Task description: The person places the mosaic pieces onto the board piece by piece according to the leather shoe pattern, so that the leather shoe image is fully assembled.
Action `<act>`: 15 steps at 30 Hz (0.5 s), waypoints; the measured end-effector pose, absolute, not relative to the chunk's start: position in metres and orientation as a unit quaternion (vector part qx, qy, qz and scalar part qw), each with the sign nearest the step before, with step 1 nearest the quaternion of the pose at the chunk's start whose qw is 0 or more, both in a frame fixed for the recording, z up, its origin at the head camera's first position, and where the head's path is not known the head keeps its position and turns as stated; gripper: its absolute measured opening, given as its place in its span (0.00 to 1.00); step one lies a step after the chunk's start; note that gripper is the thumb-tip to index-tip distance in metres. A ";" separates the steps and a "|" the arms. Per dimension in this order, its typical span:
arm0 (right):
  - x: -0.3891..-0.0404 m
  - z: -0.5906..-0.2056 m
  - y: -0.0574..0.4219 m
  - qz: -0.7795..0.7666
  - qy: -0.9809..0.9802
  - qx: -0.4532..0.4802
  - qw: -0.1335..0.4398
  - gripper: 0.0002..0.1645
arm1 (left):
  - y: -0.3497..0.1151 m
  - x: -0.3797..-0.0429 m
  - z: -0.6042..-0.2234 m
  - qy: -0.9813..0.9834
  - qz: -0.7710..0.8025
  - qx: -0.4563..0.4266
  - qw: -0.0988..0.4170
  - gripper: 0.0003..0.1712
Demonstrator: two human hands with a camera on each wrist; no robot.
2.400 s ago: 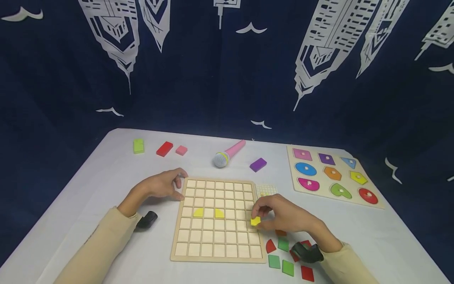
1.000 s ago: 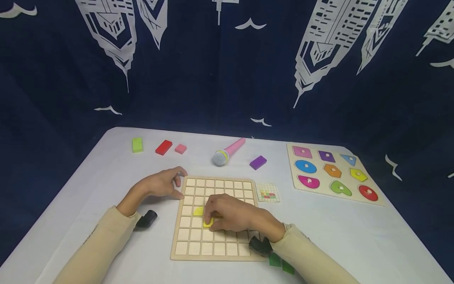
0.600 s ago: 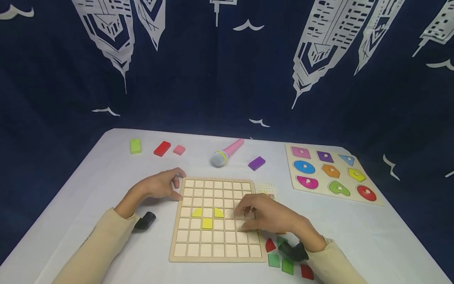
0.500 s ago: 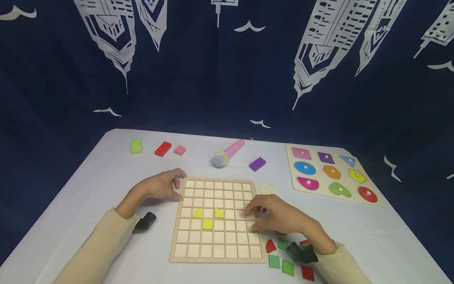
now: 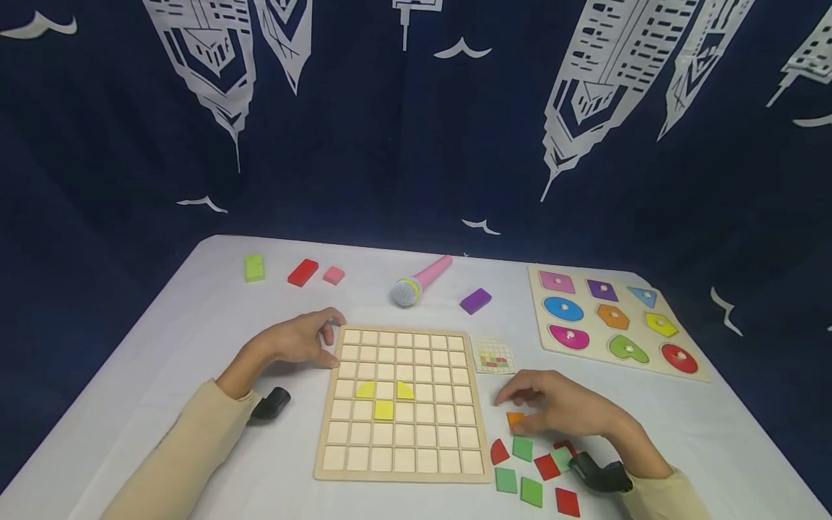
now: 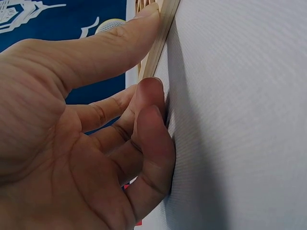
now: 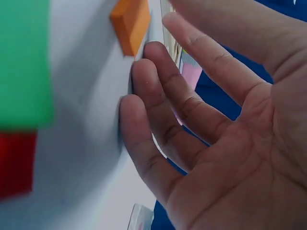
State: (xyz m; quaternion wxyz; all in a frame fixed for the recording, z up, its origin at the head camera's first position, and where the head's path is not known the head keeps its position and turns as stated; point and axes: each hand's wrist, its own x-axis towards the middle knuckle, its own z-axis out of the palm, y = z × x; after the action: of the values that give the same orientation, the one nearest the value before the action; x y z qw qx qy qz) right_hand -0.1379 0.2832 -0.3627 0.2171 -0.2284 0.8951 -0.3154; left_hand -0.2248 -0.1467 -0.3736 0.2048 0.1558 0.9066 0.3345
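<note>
A wooden grid board (image 5: 399,477) lies in the middle of the table, with a yellow square (image 5: 383,410) and two yellow rounded pieces in its cells. My left hand (image 5: 295,341) holds the board's far left corner; in the left wrist view the thumb touches the wooden edge and the other fingers curl beside it. Right of the board, my right hand (image 5: 565,403) is spread over the table by an orange block (image 5: 515,417). The right wrist view shows a gap between this orange block (image 7: 129,26) and the fingertips.
Several red and green pieces (image 5: 523,448) lie near the right wrist. A small pattern card (image 5: 494,347) sits beside the board. Farther back are a pink toy microphone (image 5: 419,282), a purple block (image 5: 476,301), red, pink and green blocks, and a shape puzzle (image 5: 689,370) at right.
My right hand set the yellow square into a cell, let go and moved right, off the board to the orange block. My left hand has stayed at the board's corner.
</note>
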 end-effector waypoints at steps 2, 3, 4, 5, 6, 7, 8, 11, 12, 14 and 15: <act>-0.137 -0.363 0.287 -0.319 0.894 -0.219 0.228 0.23 | -0.146 -0.225 -0.373 0.907 0.333 0.157 0.204 0.42; -0.136 -0.363 0.289 -0.321 0.893 -0.217 0.230 0.23 | -0.146 -0.225 -0.373 0.908 0.332 0.157 0.204 0.42; -0.136 -0.363 0.290 -0.323 0.891 -0.218 0.233 0.24 | -0.146 -0.225 -0.373 0.908 0.330 0.156 0.204 0.42; -0.136 -0.363 0.291 -0.324 0.890 -0.219 0.234 0.24 | -0.146 -0.225 -0.373 0.909 0.329 0.154 0.204 0.42; -0.136 -0.363 0.291 -0.324 0.889 -0.221 0.235 0.24 | -0.146 -0.225 -0.374 0.909 0.329 0.153 0.203 0.42; -0.136 -0.364 0.292 -0.324 0.889 -0.224 0.235 0.24 | -0.146 -0.225 -0.374 0.909 0.329 0.152 0.203 0.42; -0.137 -0.364 0.292 -0.322 0.889 -0.226 0.235 0.23 | -0.146 -0.224 -0.374 0.909 0.330 0.151 0.204 0.42; -0.138 -0.366 0.293 -0.316 0.890 -0.232 0.231 0.23 | -0.145 -0.224 -0.375 0.909 0.331 0.151 0.202 0.42; -0.138 -0.366 0.293 -0.313 0.891 -0.235 0.229 0.22 | -0.145 -0.224 -0.375 0.909 0.332 0.151 0.201 0.42; -0.139 -0.367 0.292 -0.310 0.893 -0.238 0.224 0.22 | -0.144 -0.224 -0.375 0.909 0.332 0.152 0.200 0.42; -0.139 -0.368 0.292 -0.309 0.894 -0.238 0.220 0.21 | -0.144 -0.224 -0.375 0.909 0.332 0.152 0.200 0.42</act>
State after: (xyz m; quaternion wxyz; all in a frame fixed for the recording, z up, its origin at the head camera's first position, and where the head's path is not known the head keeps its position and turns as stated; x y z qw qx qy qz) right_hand -0.1393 0.2922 -0.3681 0.2204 -0.2383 0.8938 -0.3094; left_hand -0.2242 -0.1440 -0.3746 0.1996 0.1517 0.9094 0.3317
